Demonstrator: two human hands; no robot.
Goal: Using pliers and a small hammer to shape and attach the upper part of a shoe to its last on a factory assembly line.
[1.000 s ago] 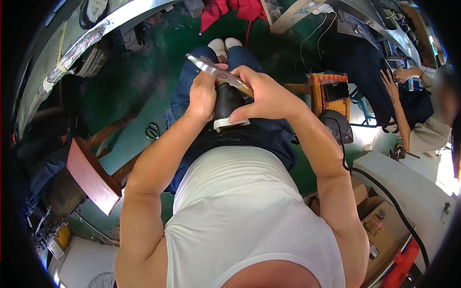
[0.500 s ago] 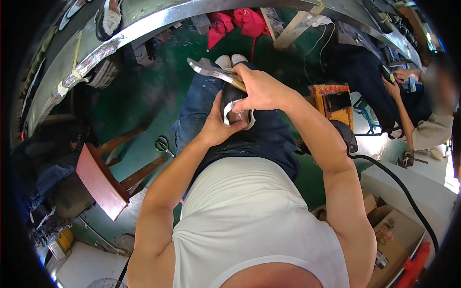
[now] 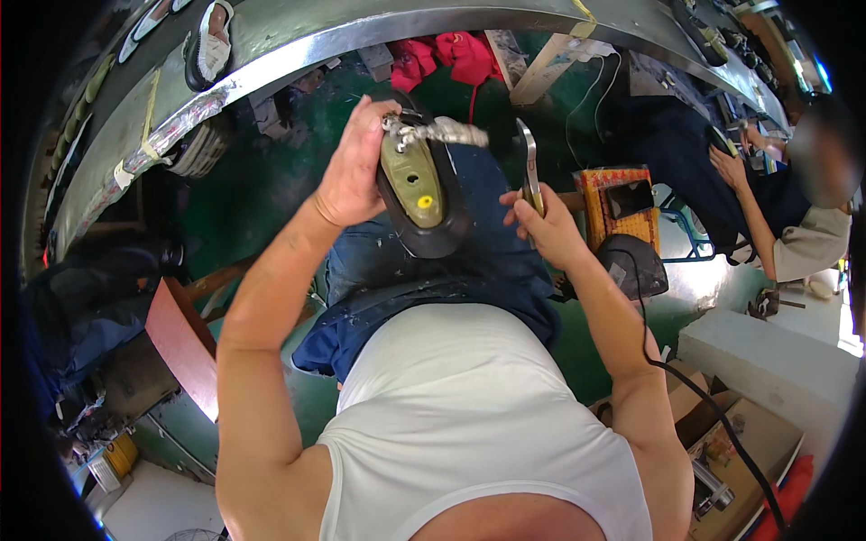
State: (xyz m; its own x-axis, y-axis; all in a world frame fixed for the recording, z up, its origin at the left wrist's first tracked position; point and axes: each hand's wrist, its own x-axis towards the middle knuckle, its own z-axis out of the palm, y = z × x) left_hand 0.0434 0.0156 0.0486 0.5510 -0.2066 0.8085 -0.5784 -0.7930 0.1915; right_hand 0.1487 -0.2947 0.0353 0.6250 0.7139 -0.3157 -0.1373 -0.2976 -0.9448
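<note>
My left hand (image 3: pixel 354 171) grips the side of a black shoe (image 3: pixel 433 242), raised above my lap. An olive-green shoe last (image 3: pixel 410 185) with a dark hole and a yellow dot fills it, facing up. A pale twisted cord (image 3: pixel 456 132) hangs at its far end, blurred by motion. To the right of the shoe and apart from it, my right hand (image 3: pixel 552 230) is closed round the handle of a hammer (image 3: pixel 530 158). Its curved metal head points away from me.
A metal-edged bench (image 3: pixel 316 41) curves across the far side, bearing another shoe (image 3: pixel 212 45). A reddish-brown stool (image 3: pixel 180 343) stands at left. At right are an orange patterned seat (image 3: pixel 591 203) with a phone, a black cable (image 3: pixel 722 410), a cardboard box (image 3: pixel 749 442) and a seated person (image 3: pixel 798 225).
My left hand has lifted and turned the shoe, so the last now shows. My right hand has let go of the shoe and moved right and nearer with the hammer.
</note>
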